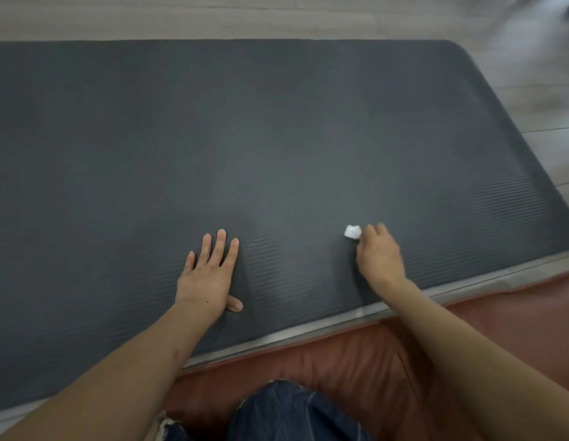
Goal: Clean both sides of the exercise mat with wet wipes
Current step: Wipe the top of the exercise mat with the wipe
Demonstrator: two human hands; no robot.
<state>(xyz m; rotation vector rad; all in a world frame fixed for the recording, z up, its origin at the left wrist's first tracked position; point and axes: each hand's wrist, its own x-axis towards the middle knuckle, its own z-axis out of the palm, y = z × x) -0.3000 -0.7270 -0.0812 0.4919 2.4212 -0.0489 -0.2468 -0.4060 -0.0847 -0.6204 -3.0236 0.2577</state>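
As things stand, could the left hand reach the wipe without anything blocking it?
Probably yes. The left hand lies flat on the mat, and only bare mat separates it from the wipe in the right hand.

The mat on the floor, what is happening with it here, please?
A person kneeling on a reddish cushion is cleaning the dark grey exercise mat, which lies flat on the floor. The right hand holds a small bunched white wet wipe against the mat near its front edge. The left hand lies flat and open on the mat, apparently steadying it. Only the upper side shows.
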